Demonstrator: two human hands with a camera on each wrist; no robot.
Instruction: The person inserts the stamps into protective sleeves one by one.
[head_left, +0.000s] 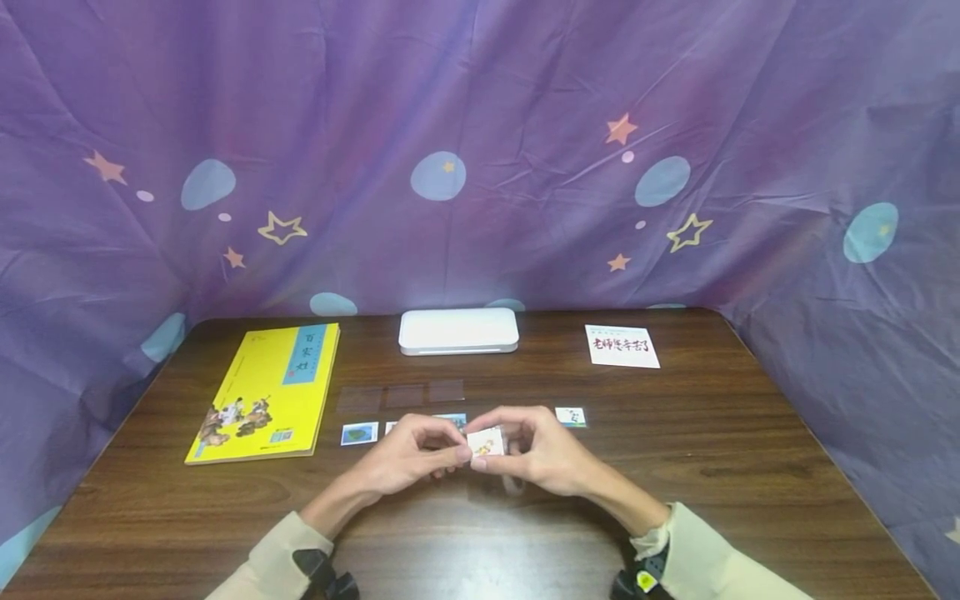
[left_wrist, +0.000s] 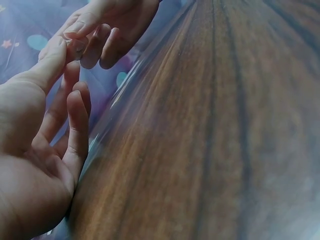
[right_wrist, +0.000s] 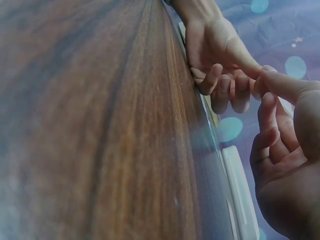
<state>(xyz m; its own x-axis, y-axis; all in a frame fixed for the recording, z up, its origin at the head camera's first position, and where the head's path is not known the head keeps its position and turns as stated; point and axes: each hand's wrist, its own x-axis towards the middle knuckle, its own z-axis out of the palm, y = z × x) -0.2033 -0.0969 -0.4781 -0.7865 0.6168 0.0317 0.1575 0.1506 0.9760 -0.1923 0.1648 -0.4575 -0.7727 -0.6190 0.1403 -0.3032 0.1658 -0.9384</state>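
Note:
Above the middle of the table, both hands meet at a small white stamp-like card (head_left: 486,442) with an orange picture. My left hand (head_left: 417,454) pinches its left edge between thumb and index finger. From the other side, my right hand (head_left: 542,451) holds it between thumb and fingers. Whether a clear sleeve surrounds the card cannot be made out. In both wrist views, fingers cover most of it. Behind the left hand lies a row of similar cards, partly hidden, with a blue-green card (head_left: 360,433) at its left end. Another white card (head_left: 571,417) lies beyond the right hand.
Several clear sleeves (head_left: 405,395) lie flat behind the card row. A yellow book (head_left: 262,392) is at the left, a white flat case (head_left: 458,332) at the back, and a white note with red writing (head_left: 622,346) at the back right. A purple curtain (head_left: 480,233) hangs behind.

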